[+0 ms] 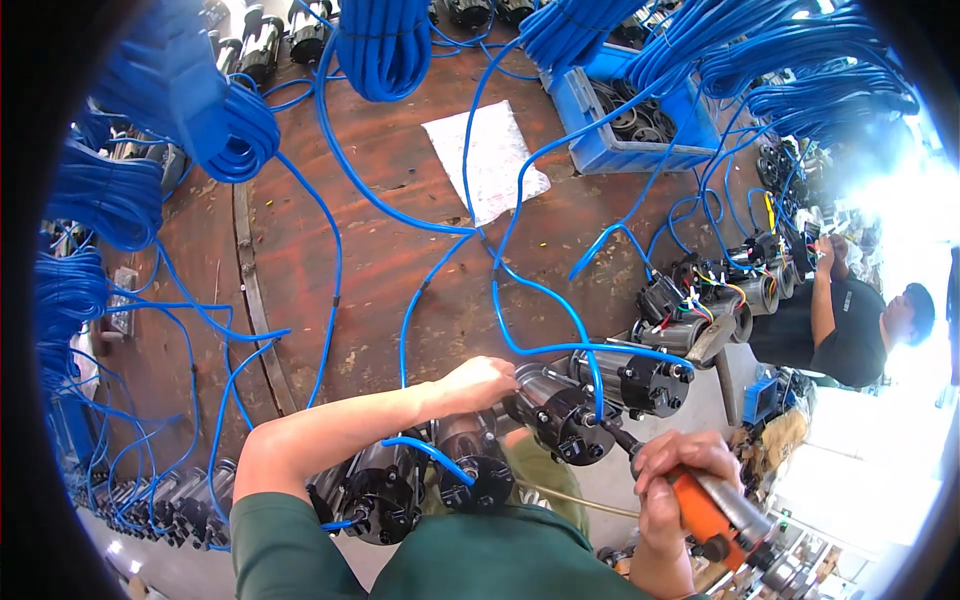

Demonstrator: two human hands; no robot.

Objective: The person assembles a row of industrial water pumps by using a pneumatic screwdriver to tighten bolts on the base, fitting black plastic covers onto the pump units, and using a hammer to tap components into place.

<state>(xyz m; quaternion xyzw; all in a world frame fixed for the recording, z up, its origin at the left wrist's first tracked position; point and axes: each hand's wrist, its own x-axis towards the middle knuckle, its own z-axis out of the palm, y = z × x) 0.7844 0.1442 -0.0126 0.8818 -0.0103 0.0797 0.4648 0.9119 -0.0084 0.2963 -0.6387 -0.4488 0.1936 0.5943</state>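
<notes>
My right hand is wrapped around an orange and silver air screwdriver. The driver's dark tip meets the black end cap of a cylindrical metal motor at the table's near edge. My left hand is closed, its curled fingers against the far end of that same motor; its fingertips are partly hidden. A blue cable runs into the motor's end cap. Another motor lies just right of it, and a third motor is under my left forearm.
Coiled blue cables hang along the far side. A white plastic bag and a blue crate of dark ring-shaped parts lie on the brown table. More motors line the edge. At the right, a co-worker handles wires.
</notes>
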